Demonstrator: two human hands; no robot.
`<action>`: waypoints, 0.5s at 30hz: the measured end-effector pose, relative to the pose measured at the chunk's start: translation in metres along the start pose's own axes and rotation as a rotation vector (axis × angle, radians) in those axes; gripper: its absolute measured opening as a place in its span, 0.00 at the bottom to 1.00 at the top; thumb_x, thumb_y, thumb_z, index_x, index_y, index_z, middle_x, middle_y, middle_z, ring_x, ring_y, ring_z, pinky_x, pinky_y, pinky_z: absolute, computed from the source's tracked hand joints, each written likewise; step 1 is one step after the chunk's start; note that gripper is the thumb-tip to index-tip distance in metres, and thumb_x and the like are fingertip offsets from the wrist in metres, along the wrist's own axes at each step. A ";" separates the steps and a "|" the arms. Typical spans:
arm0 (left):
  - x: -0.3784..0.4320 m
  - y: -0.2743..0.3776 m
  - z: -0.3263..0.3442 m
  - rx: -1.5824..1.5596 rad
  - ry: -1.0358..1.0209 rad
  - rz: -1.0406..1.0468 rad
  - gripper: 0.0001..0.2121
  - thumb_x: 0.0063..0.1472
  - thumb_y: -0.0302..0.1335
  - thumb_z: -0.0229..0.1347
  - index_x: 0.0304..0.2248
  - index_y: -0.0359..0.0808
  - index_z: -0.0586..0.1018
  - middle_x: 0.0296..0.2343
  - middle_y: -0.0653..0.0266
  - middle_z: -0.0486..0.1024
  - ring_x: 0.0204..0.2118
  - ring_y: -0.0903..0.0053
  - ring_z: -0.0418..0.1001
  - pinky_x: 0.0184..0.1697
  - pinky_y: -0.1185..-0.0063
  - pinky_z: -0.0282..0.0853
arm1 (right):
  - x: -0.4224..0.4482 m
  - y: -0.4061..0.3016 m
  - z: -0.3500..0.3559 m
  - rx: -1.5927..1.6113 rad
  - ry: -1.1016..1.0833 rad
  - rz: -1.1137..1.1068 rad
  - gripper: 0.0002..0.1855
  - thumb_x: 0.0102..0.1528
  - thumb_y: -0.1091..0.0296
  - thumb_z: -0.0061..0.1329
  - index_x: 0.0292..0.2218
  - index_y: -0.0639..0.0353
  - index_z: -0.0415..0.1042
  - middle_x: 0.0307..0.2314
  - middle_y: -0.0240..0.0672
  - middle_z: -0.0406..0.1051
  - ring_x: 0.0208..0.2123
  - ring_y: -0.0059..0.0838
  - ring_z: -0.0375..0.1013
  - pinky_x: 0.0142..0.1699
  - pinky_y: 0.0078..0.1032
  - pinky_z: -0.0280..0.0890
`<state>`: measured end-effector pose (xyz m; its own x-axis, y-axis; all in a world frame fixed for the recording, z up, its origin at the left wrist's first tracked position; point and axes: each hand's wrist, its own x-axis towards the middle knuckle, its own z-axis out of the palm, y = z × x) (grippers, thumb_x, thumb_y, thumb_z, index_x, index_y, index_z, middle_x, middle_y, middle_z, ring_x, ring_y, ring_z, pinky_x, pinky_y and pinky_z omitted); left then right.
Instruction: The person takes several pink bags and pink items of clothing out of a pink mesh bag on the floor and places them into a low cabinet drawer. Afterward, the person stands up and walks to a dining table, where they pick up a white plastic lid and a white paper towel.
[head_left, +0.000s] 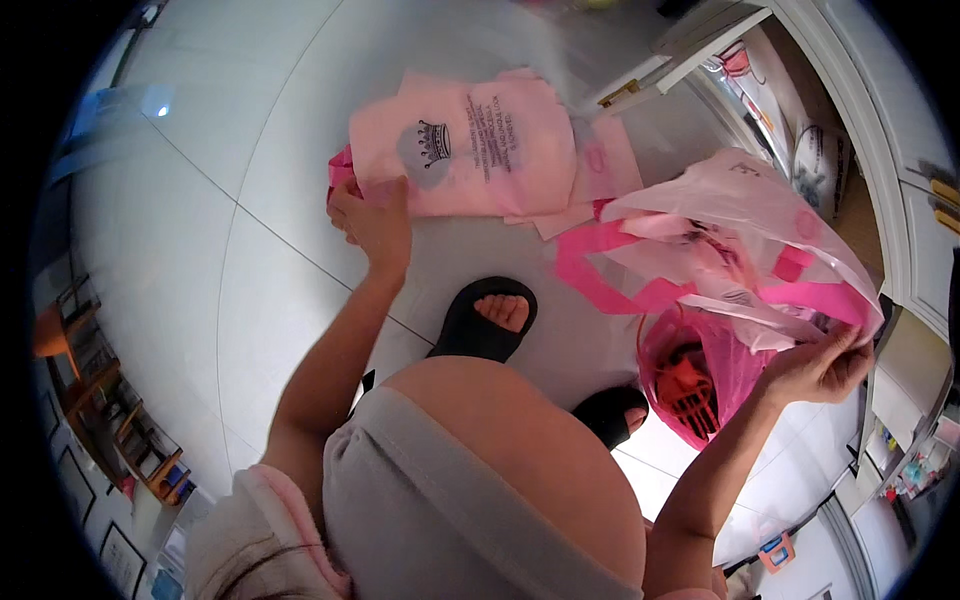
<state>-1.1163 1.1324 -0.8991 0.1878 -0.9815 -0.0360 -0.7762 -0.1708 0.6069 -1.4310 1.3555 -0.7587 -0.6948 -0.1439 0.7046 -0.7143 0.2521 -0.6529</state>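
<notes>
A pink plastic bag with a printed crown lies flat on the tiled floor, partly over other pink sheets or bags. Its left end, beside a bright pink strip, is at the fingers of my left hand; whether they grip it is unclear. On the right, my right hand is closed on the rim of a translucent plastic bag with bright pink handles. Pink and white items show inside that bag. Below it stands a bright pink plastic bag holding an orange and black item.
At the upper right a white cabinet with an open door holds packaged items. My feet in black slippers are between my hands. Wooden furniture stands at the far left.
</notes>
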 end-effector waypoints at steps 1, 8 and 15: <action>-0.006 0.005 -0.001 0.045 0.025 -0.127 0.34 0.42 0.36 0.61 0.44 0.31 0.57 0.44 0.49 0.55 0.48 0.59 0.52 0.45 0.64 0.53 | 0.003 -0.004 0.003 0.008 0.020 -0.036 0.07 0.53 0.72 0.45 0.27 0.67 0.65 0.21 0.29 0.65 0.23 0.15 0.62 0.29 0.12 0.59; 0.031 -0.008 -0.012 0.234 -0.091 -0.085 0.42 0.37 0.43 0.64 0.46 0.31 0.54 0.46 0.48 0.53 0.50 0.59 0.51 0.47 0.60 0.50 | -0.001 -0.031 0.034 -0.277 -0.100 -0.100 0.16 0.49 0.71 0.50 0.38 0.65 0.63 0.31 0.36 0.65 0.34 0.28 0.64 0.40 0.24 0.58; 0.037 -0.052 -0.003 -0.210 -0.174 -0.483 0.45 0.35 0.42 0.65 0.46 0.27 0.52 0.41 0.51 0.59 0.42 0.68 0.62 0.42 0.78 0.60 | -0.096 -0.079 0.090 0.064 -1.033 0.091 0.24 0.42 0.72 0.52 0.42 0.67 0.60 0.36 0.43 0.63 0.39 0.37 0.63 0.45 0.29 0.57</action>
<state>-1.0667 1.1049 -0.9298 0.3767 -0.7984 -0.4698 -0.4859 -0.6021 0.6335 -1.3155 1.2638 -0.7999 -0.4580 -0.8844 0.0902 -0.6376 0.2561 -0.7266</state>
